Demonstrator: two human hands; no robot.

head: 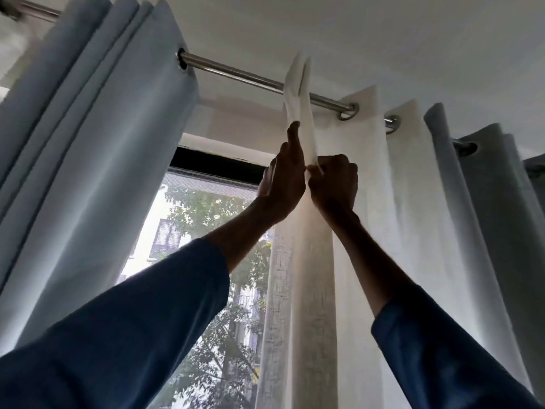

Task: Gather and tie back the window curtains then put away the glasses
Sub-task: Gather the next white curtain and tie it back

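The grip is the right hand [333, 184]. Its fingers are curled tight and pinch the front fold of the white curtain [368, 202]. The left hand [284, 178] touches the same fold from the other side. Its fingers are straight, point up and lie flat on the cloth, holding nothing.

From the grip the pinched fold runs straight up and crosses the metal rod [236, 73]. Its tip sticks up above the rod. The rest of the white curtain hangs long and straight down, below and to the right of the grip, in tall folds. One of its rings [348, 112] sits on the rod, just up and right of the grip.

Left of the grip the rod shows, and then comes a blue curtain [103, 143], all bunched up. Past the white curtain on the right hangs a grey-blue curtain [486, 216]. Behind the left hand and below it is the window [191, 246], with trees outside. The left arm crosses in front of it. Blue sleeves [132, 335] cover both arms below the grip.
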